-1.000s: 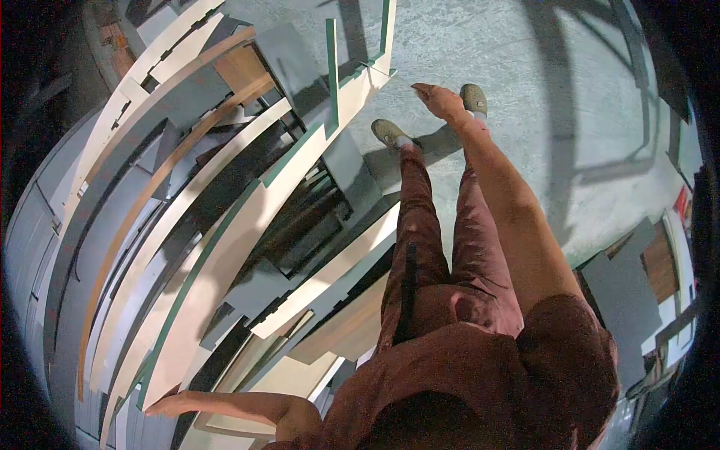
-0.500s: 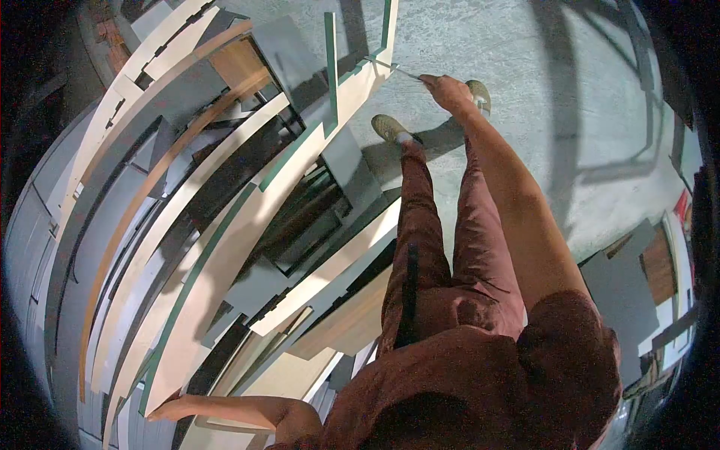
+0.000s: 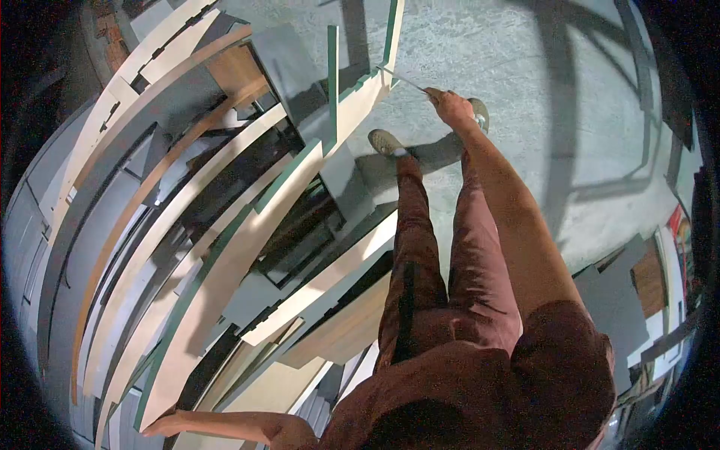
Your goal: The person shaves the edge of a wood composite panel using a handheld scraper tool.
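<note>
Board (image 3: 266, 221) between two hands, with a thin tool at its far end

Touches the near end of the long board, at lower left, with the left hand (image 3: 163, 424). Cannot tell whether the fingers there clamp round the end or only lie against it, as the board partly hides them. Reaches forward with the right arm and holds the thin tool (image 3: 409, 81) in the right hand (image 3: 454, 110), with fingers closed together and clamped on it. Points the tool from the fingertips to the board's far end, overlapping that end in the view. Cannot tell whether it really touches

Shows a cream face and a green edge along the board, laid slantwise from lower left to upper middle. Bears a green-edged upright strip (image 3: 333, 82) near the far end, and another (image 3: 394, 34) just beside the tool tip

Lies among many other pieces: to the left, an orange-brown strip (image 3: 125, 216) and a notched white board (image 3: 90, 150); closer to the legs, a pale board (image 3: 330, 271) and a brown panel (image 3: 345, 326). Stands on a grey floor (image 3: 510, 75) in maroon trousers (image 3: 480, 247) and drab shoes (image 3: 385, 141). Has more panels (image 3: 611, 292) piled at far right, well apart from the board
</note>
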The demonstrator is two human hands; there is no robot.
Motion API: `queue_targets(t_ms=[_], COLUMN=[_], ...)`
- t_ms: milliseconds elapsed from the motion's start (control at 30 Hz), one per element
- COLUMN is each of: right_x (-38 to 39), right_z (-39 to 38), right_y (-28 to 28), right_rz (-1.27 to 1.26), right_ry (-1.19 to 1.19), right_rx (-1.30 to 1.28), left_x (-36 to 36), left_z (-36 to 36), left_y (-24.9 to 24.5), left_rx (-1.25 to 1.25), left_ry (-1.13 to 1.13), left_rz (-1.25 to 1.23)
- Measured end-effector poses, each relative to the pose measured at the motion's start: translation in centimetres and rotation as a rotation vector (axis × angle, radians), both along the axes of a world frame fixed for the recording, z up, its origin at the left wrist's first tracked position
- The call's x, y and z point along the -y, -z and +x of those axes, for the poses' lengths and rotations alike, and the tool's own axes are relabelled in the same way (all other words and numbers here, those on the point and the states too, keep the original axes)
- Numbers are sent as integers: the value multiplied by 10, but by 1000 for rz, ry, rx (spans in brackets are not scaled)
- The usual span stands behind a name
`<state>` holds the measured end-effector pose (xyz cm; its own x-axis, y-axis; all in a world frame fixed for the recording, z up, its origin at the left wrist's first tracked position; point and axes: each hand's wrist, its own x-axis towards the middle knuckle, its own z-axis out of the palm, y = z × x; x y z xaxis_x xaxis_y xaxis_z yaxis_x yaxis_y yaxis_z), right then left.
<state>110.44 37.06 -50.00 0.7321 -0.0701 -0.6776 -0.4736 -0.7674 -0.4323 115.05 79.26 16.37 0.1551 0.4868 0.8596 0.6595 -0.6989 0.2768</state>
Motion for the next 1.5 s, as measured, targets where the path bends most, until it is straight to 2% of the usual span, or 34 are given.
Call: queue_targets(t_ms=[167, 233, 367, 467, 567, 667, 800, 933, 967, 1033, 1067, 1133, 1167, 1233, 1300, 1367, 1500], right_x=[22, 31, 58, 78, 104, 130, 151, 164, 162, 158, 159, 162, 162, 160, 157, 153, 157], right_z=[18, 28, 55, 79, 116, 141, 168, 178, 180, 181, 180, 178, 178, 182, 180, 177, 175], right_y=[13, 12, 27, 46, 25, 35, 23, 25, 25, 25, 27, 29, 33, 41, 24, 12, -18], right_rz=[-57, -283, -417, -494, -586, -732, -769, -883, -883, -832, -833, -792, -794, -640, -562, -574, -466], right_ry=[-21, -160, -258, -417, -295, -325, -157, -277, -278, -40, -36, -84, -82, 44, 70, 94, 109], right_rx=[-29, 112, 315, 498, 417, 524, 624, 715, 717, 684, 685, 510, 510, 280, 266, 411, 472], left_x=[30, 35, 43, 47, 50, 54, 58, 62, 63, 63, 64, 63, 64, 64, 66, 67, 73], left_z=[13, 18, 26, 31, 35, 40, 44, 47, 47, 46, 47, 47, 47, 46, 45, 46, 45], left_y=[15, 18, 18, 17, 18, 21, 22, 22, 23, 22, 22, 22, 22, 22, 21, 21, 19], left_rx=[-17, -16, -12, -10, -23, -35, -45, -46, -49, -57, -57, -60, -64, -71, -84, -99, -176], left_ry=[49, 66, 86, 100, 101, 107, 108, 117, 117, 119, 125, 129, 132, 137, 141, 143, 111], left_rz=[3, 6, 7, 6, 12, 12, 14, 17, 23, 36, 45, 52, 59, 72, 89, 111, 196])
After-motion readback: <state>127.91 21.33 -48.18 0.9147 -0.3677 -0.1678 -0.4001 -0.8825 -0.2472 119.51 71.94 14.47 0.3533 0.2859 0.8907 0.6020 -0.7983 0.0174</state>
